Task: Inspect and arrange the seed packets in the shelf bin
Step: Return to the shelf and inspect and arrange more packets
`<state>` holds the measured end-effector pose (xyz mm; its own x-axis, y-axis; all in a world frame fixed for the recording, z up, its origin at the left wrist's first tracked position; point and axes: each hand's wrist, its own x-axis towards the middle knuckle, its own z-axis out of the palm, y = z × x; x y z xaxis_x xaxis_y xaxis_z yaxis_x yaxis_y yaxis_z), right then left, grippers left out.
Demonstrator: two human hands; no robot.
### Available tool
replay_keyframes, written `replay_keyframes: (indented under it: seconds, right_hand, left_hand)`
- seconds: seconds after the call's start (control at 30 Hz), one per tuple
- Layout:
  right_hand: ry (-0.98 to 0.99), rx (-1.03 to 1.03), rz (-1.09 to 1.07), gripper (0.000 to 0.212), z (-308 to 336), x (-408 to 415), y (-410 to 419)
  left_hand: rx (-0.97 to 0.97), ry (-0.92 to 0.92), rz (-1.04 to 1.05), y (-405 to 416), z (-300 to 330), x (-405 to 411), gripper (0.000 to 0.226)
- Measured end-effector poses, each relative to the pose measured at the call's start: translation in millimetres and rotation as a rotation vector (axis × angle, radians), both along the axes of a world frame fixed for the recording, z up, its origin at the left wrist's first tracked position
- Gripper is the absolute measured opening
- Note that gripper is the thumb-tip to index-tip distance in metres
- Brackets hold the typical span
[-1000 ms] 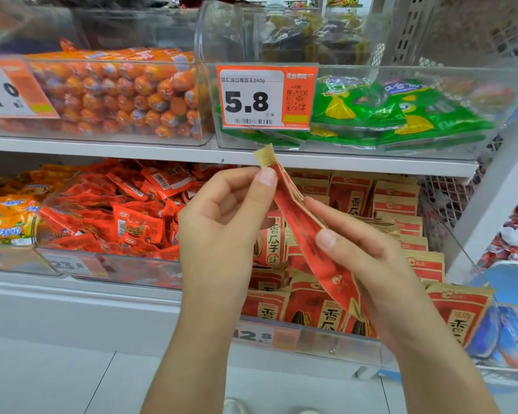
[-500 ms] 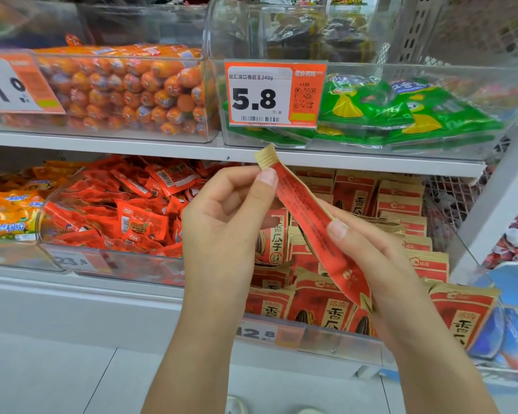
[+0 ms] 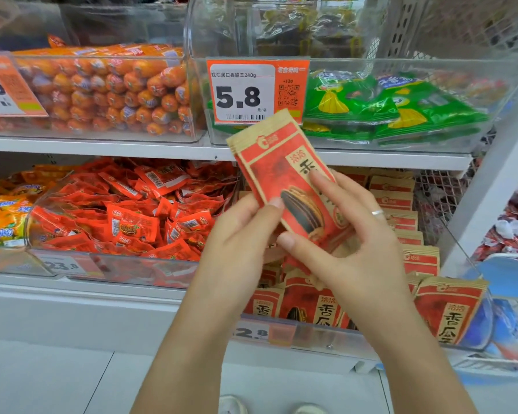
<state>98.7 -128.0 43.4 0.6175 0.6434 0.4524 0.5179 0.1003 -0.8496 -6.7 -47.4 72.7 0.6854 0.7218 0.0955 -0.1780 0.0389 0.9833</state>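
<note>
A red and tan seed packet [image 3: 277, 171] with a sunflower seed picture is held up in front of the shelf, its printed face toward me and its top tilted left. My left hand [image 3: 240, 234] pinches its lower left edge with the thumb on the front. My right hand [image 3: 350, 243] holds its lower right part, fingers across the front. Behind and below, the clear shelf bin [image 3: 311, 336] holds several rows of the same seed packets [image 3: 449, 312] standing upright.
A clear bin of small red snack packs [image 3: 132, 210] stands left of the seed bin. On the upper shelf are orange sausages [image 3: 108, 91], green packets [image 3: 386, 112] and a 5.8 price tag [image 3: 251, 91]. A white shelf post [image 3: 491, 198] rises at the right.
The packet has turned from edge-on to face-on toward me. My left hand has slid from its top corner down to its lower left edge, and my right hand now lies over the front.
</note>
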Motion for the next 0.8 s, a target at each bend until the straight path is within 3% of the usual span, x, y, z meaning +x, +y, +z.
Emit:
replay_keyframes:
  seconds: [0.13, 0.27, 0.43, 0.57, 0.8]
  right_hand:
    - [0.302, -0.037, 0.134, 0.075, 12.0, 8.1, -9.2]
    - [0.575, -0.09, 0.332, 0.044, 16.3, 18.5, -16.3]
    - [0.591, 0.003, 0.235, 0.047, 10.3, 16.6, -13.6]
    - [0.59, 0.075, 0.204, 0.045, 11.0, 14.7, -11.6]
    - [0.474, -0.006, 0.182, 0.035, 11.6, 16.1, -14.0]
  left_hand:
    - [0.016, 0.017, 0.041, 7.7, -2.5, -3.4, 0.029]
    - [0.057, 0.039, 0.04, 4.8, -4.6, -1.4, 0.029]
    - [0.104, 0.051, 0.01, 6.8, -6.4, -2.4, 0.023]
    - [0.147, 0.112, -0.05, 8.5, -10.6, -4.0, 0.041]
    - [0.245, 0.123, -0.085, 16.1, -14.7, -9.0, 0.032]
